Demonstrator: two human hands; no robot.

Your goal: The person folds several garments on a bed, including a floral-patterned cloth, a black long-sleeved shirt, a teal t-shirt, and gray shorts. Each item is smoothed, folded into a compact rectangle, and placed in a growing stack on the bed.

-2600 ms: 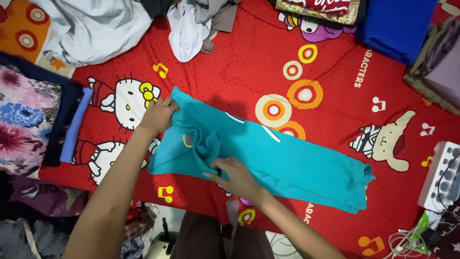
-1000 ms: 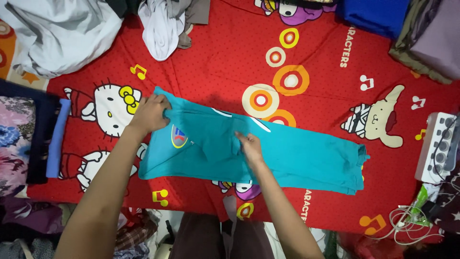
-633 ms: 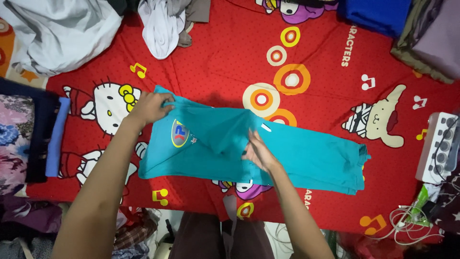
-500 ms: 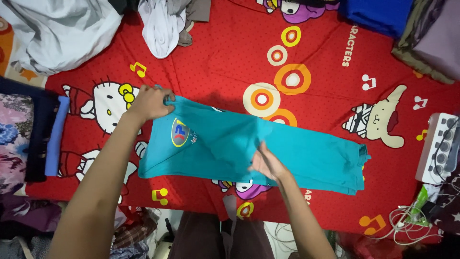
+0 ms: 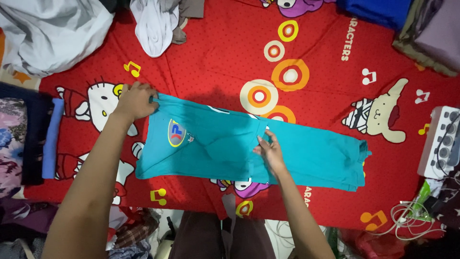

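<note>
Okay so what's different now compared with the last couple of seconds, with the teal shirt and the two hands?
The left hand slid up to the teal shirt's top left corner and grips it there. The right hand moved rightwards from the lower fold to the middle and lies flat on the cloth. A round badge turned up near the left end. The red cartoon sheet and white clothes stayed put.

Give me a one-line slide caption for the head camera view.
Left hand pinches a corner of a teal cotton t-shirt spread on a red cartoon-print sheet; right hand presses its middle.
</note>
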